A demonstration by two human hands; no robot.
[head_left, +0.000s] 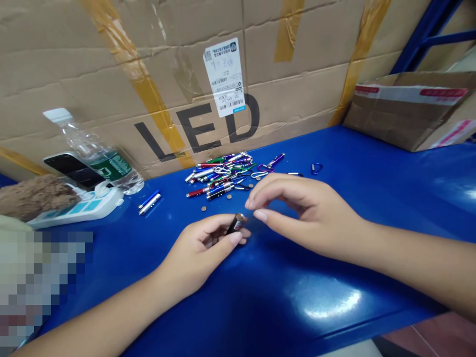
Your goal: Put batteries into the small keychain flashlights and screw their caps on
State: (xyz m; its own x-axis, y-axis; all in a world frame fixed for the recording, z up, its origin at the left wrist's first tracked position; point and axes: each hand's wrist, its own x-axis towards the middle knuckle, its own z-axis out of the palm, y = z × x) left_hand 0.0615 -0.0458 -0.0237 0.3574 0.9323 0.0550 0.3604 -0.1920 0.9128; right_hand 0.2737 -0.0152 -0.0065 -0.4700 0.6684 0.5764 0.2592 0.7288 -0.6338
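Two hands meet over the blue counter (282, 297), just in front of the pile of small torches (223, 173). The left hand (201, 248) has its fingers clasped round a black torch (235, 223). The right hand (308, 213) has its fingers loosely parted, just beside the torch's tip.

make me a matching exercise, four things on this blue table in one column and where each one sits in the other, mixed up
Things
1. dark tube
2. plastic bottle
3. blue clip
4. pile of little torches

Places
a. lying on its side at the far left, by the phone
b. alone on the table, right of the pile
c. held in the left hand
d. just in front of the box marked LED

Pairs: 1-c, 2-a, 3-b, 4-d
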